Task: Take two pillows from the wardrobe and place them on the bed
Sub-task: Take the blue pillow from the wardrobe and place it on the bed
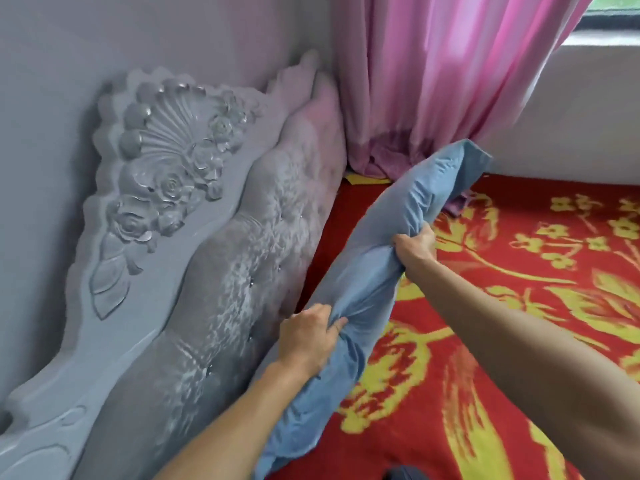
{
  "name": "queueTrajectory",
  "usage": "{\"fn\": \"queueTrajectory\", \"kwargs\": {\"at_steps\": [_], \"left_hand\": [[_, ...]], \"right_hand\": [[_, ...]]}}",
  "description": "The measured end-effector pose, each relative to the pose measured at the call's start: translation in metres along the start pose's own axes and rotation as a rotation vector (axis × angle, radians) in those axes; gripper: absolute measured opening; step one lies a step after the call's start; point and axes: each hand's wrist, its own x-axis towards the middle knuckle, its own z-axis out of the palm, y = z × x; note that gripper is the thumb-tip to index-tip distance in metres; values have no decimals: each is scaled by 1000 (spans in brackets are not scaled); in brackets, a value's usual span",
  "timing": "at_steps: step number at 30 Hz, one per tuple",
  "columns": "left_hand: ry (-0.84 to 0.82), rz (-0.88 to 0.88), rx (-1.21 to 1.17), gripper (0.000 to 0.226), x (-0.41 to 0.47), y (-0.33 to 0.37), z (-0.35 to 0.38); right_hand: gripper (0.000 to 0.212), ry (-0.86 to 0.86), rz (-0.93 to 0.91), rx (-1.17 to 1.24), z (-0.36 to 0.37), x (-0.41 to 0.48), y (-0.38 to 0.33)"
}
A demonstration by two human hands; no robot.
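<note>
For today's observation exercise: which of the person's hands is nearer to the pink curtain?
Right. The right hand grips the blue pillow at its middle, closer to the pink curtain; the left hand takes its grip lower, beside the headboard.

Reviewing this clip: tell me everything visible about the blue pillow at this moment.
The blue pillow is soft, light blue wrinkled fabric, long and limp. It lies slanted along the tufted headboard, its far end raised toward the pink curtain, its near end down on the red and yellow blanket. Both hands bunch its upper edge: the left hand nearer, the right hand farther along. Only this one pillow shows.
</note>
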Motion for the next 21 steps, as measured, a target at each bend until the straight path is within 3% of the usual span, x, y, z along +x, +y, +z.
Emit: {"fn": "queueTrajectory", "kwargs": {"at_steps": [5, 8, 13, 17, 21], "left_hand": [[-139, -72, -178, 34, 84, 6, 54], [-293, -154, -155, 45, 127, -26, 109], [-489, -319, -28, 64, 165, -91, 202], [-554, -473, 62, 84, 173, -118, 270], [-462, -501, 72, 99, 179, -131, 321]], "right_hand": [[33, -135, -11, 176, 14, 105, 8], [36, -191, 63, 114, 28, 153, 66], [52, -56, 122, -154, 19, 215, 171], [72, -112, 181, -447, 19, 207, 258], [68, 0, 189, -464, 45, 166, 316]]}}
